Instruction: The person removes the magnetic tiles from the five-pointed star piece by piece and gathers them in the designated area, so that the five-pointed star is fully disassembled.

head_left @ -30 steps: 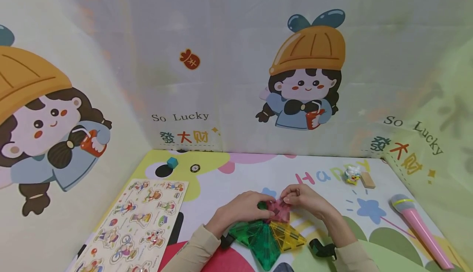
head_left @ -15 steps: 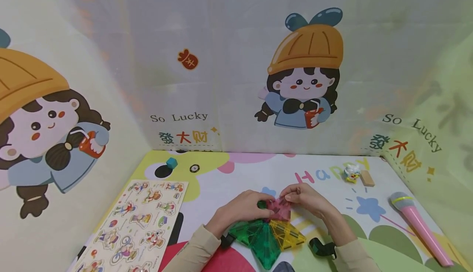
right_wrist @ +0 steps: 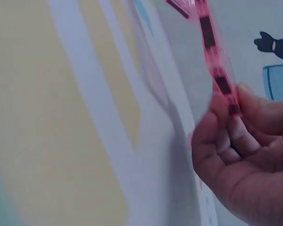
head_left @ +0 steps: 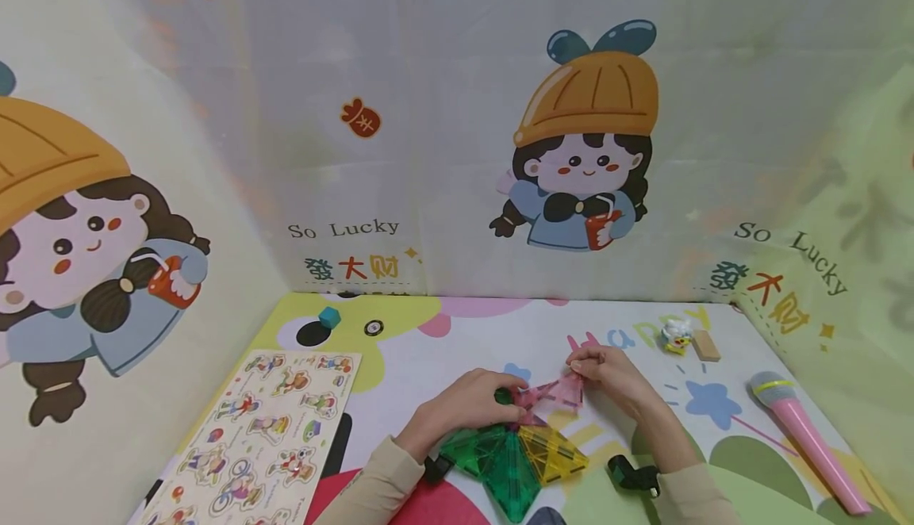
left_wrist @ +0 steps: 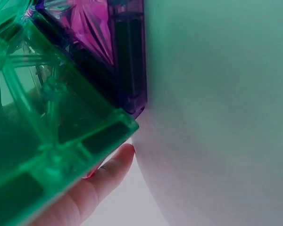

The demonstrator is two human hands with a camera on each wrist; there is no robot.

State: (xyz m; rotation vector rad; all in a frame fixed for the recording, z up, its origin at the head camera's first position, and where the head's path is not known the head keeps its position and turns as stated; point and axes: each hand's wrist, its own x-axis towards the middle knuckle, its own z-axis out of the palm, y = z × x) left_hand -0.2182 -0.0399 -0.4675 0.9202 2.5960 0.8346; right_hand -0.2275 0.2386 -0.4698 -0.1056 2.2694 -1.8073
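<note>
Translucent magnetic tiles form a joined cluster near the table's front. Green tiles (head_left: 512,473) and a yellow tile (head_left: 551,454) fan out toward me. My left hand (head_left: 464,404) holds the cluster's far left side, thumb and fingers on either side of a pink piece. A green tile (left_wrist: 52,127) and a purple-edged tile (left_wrist: 129,61) fill the left wrist view, with one finger behind the green one. Between thumb and fingers, my right hand (head_left: 616,381) pinches a pink tile (head_left: 564,394) at its far right corner. In the right wrist view this pink tile (right_wrist: 212,52) appears edge-on.
A wooden picture puzzle board (head_left: 257,438) lies at the left, and a teal cube (head_left: 329,317) behind it. On the right are a small toy figure (head_left: 676,336), a wooden block (head_left: 706,346) and a pink toy microphone (head_left: 807,438). A printed cloth wall rises behind the table.
My right hand has moved right and slightly away, drawing the pink tile outward from the left hand. The left hand stays in about the same place on the cluster.
</note>
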